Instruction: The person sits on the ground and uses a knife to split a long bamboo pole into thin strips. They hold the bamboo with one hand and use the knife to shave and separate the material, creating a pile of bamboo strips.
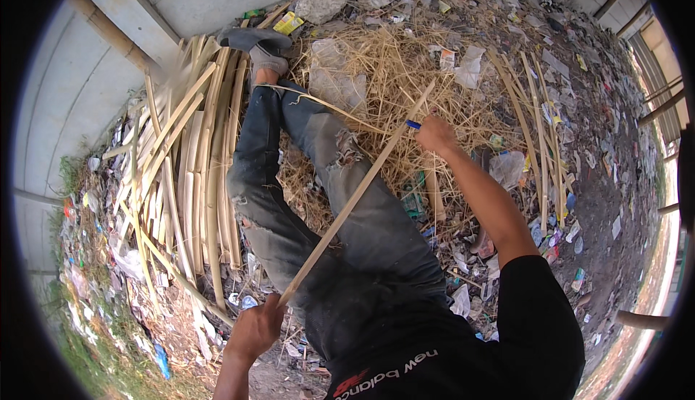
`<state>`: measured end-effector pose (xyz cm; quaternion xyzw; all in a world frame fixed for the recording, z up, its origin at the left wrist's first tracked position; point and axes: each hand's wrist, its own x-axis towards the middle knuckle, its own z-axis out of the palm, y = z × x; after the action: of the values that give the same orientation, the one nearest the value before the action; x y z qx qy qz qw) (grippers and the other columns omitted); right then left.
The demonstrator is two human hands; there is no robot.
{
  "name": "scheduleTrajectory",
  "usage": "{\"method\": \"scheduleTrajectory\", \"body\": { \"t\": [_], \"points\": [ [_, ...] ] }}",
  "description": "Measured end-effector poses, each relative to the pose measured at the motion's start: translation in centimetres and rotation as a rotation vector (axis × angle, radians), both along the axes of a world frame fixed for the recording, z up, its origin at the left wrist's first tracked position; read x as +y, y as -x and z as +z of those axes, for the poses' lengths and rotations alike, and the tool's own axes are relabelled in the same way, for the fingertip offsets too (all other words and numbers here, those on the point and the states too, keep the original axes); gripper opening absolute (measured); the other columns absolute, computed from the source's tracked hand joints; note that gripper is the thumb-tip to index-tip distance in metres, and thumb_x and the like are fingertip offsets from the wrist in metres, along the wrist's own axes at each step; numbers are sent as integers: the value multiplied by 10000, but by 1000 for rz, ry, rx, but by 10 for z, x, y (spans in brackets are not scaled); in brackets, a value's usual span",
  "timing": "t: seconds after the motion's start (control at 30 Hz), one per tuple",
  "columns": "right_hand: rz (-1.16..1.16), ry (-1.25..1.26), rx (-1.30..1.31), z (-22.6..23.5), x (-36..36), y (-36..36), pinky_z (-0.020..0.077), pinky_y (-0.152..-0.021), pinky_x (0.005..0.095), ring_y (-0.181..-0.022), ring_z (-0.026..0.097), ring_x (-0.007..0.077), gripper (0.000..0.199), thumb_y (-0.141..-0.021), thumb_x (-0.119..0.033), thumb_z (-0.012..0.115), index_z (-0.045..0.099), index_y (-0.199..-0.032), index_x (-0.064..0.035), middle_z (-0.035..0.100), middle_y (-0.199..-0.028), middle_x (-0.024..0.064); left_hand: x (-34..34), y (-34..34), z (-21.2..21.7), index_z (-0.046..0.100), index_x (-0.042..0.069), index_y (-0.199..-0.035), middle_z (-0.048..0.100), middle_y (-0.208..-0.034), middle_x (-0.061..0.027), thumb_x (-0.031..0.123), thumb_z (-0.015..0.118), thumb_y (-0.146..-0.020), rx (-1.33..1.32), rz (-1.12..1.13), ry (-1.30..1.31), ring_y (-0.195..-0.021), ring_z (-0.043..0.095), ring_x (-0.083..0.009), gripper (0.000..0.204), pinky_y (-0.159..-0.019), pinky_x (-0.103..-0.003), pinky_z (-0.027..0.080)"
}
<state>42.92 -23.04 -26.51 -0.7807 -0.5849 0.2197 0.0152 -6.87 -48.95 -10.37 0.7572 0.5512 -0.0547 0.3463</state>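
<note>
A long, flat bamboo strip [360,191] runs slantwise across my thighs, its far end above the straw-like shavings [405,60]. My left hand [255,330] is closed round the strip's near end. My right hand [436,136] is closed on a small tool with a blue end [413,124], held right by the strip near its far end. Fingers hide the rest of this tool, so its kind does not show. Another thin strip [333,109] curves from my foot toward the shavings.
A pile of bamboo strips [192,183] lies to my left beside a grey panel wall [79,89]. More strips [539,139] rest on the littered ground at right. A pale stone [321,7] and plastic scraps [507,168] surround my outstretched legs.
</note>
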Motion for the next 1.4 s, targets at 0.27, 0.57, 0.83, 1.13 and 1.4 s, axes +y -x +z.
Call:
{"method": "scheduleTrajectory", "body": {
  "t": [0.27, 0.57, 0.83, 1.13, 1.4],
  "points": [
    [-457, 95, -105, -15, 2, -132, 565, -930, 489, -1090, 725, 382, 341, -930, -234, 639, 747, -1125, 25, 737, -1180, 242, -51, 97, 10, 589, 81, -1103, 665, -664, -203, 178, 654, -977, 189, 71, -93, -612, 674, -448, 171, -537, -545, 508],
    [-387, -24, -27, -40, 5, -149, 566, -847, 495, -978, 728, 404, 504, -883, -365, 678, 707, -1054, 108, 728, -1047, 308, -60, 105, -44, 602, 50, -958, 654, -668, -207, 163, 695, -954, 124, 108, -166, -607, 656, -443, 147, -540, -533, 495],
    [-505, -323, 253, -13, 2, -115, 501, -828, 501, -936, 688, 401, 565, -1010, -491, 558, 648, -1061, 64, 701, -993, 253, -63, 116, -55, 623, 45, -861, 622, -608, -205, 209, 721, -952, 146, 177, -138, -598, 644, -461, 212, -539, -535, 487],
    [-120, -362, 278, 13, -32, -68, 437, -687, 501, -694, 576, 376, 518, -1103, -451, 460, 648, -991, 19, 596, -753, 197, -56, 111, -58, 646, 41, -880, 637, -615, -203, 247, 691, -988, 132, 177, -104, -593, 653, -461, 237, -520, -536, 483],
    [-216, -248, 220, 19, -22, -60, 428, -636, 526, -585, 563, 383, 719, -1069, -570, 476, 611, -702, 33, 549, -607, 200, -53, 114, -63, 663, 23, -902, 647, -638, -227, 236, 691, -987, 145, 192, -90, -622, 674, -462, 231, -531, -537, 489]
  ]
}}
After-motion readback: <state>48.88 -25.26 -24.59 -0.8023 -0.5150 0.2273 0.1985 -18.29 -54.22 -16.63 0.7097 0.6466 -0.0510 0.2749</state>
